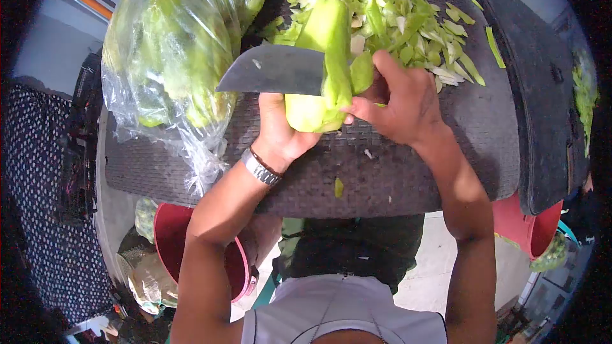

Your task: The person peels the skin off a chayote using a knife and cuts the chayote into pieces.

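Note:
A long, pale-green, partly peeled vegetable (306,111) stands tilted above the dark table, its exact kind unclear. My left hand (280,134) is closed around its lower part, thumb up along the left side. A wide knife blade (274,70) lies across the vegetable, its tip pointing left. On the right side, my right hand (405,99) is closed on the knife, whose handle is hidden behind green peel and my fingers. A loose strip of green peel (361,73) hangs at the fingertips of that hand.
A pile of green peelings (408,25) covers the back of the table (395,178). At the left stands a clear plastic bag (172,57) full of green vegetables. A red bucket (239,267) is below the left edge, another red container (526,226) below the right. A dark board (529,89) adjoins the table.

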Motion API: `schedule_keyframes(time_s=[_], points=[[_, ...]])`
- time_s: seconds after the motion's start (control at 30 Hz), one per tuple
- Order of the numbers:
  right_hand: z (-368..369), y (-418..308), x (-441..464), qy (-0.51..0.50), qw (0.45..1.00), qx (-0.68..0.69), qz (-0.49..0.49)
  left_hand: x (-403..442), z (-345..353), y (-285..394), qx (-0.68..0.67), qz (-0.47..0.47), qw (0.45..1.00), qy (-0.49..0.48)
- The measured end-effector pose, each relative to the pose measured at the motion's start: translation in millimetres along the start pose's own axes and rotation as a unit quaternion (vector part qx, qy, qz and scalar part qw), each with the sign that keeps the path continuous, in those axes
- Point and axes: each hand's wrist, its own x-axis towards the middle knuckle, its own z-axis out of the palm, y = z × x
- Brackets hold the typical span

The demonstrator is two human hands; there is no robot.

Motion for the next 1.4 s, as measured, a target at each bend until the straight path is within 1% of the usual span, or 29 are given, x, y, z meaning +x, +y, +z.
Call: schedule_keyframes(time_s=[0.03,0.17,0.23,0.27,0.33,0.37,0.47,0.5,0.6,0.63,0.73,0.77,0.87,0.97,1.0,1.07,1.1,1.13,1.17,1.2,1.23,1.3,1.4], points=[[0,0,0,0.006,1.000,-0.010,-0.001,1,0,-3,0.009,0.002,1.000,0.015],[-1,4,-2,0.005,1.000,-0.007,-0.011,-1,-7,-3,-0.008,-0.017,1.000,0.009],[-6,12,2,0.010,0.998,-0.040,-0.051,-4,-5,-6,-0.027,-0.017,0.999,0.008],[-9,16,3,0.013,0.996,-0.056,-0.070,-3,-3,-6,-0.007,-0.024,1.000,0.002],[-20,27,10,-0.016,1.000,-0.026,0.003,1,1,-5,0.031,-0.041,0.999,-0.012],[-24,30,11,-0.030,0.999,-0.013,0.038,4,3,-1,0.024,-0.049,0.998,-0.010],[-16,32,9,-0.009,0.999,-0.023,0.039,3,4,1,0.049,-0.038,0.998,0.008],[-16,26,8,-0.018,0.999,-0.014,0.042,1,8,0,0.056,-0.043,0.997,0.041],[-22,25,10,-0.004,1.000,-0.013,0.025,0,11,-3,0.031,-0.046,0.998,0.003],[-24,31,11,-0.018,0.998,-0.048,0.042,2,7,-4,0.036,-0.048,0.998,0.028],[-23,41,13,-0.021,0.994,-0.046,0.094,5,5,-2,-0.017,-0.056,0.998,0.004],[-20,39,12,-0.022,0.994,-0.037,0.099,5,4,-1,0.018,-0.047,0.999,-0.001],[-19,34,9,0.021,0.999,-0.019,0.032,1,13,0,0.045,-0.042,0.998,0.013],[-29,42,15,-0.014,0.993,-0.034,0.110,1,7,2,0.022,-0.055,0.998,-0.002],[-32,49,16,0.001,0.989,-0.049,0.136,3,4,3,0.018,-0.057,0.998,-0.014],[-38,69,17,0.034,0.978,-0.082,0.188,2,11,5,0.026,-0.040,0.999,-0.008],[-37,70,22,0.073,0.983,-0.077,0.151,2,15,5,0.028,-0.032,0.999,-0.004],[-42,68,21,0.022,0.966,0.056,0.250,3,17,4,0.033,-0.011,0.999,0.022],[-50,64,18,-0.029,0.920,0.189,0.342,5,19,2,0.041,0.011,0.998,0.048],[-56,53,18,-0.079,0.844,0.319,0.424,6,20,2,0.050,0.032,0.995,0.077],[-58,45,19,-0.113,0.802,0.413,0.417,7,23,3,0.048,0.036,0.993,0.102],[-57,32,18,-0.176,0.688,0.583,0.393,10,27,6,0.040,0.042,0.986,0.154],[-40,17,18,-0.076,0.782,0.403,0.469,15,22,6,0.164,0.069,0.967,0.181]])
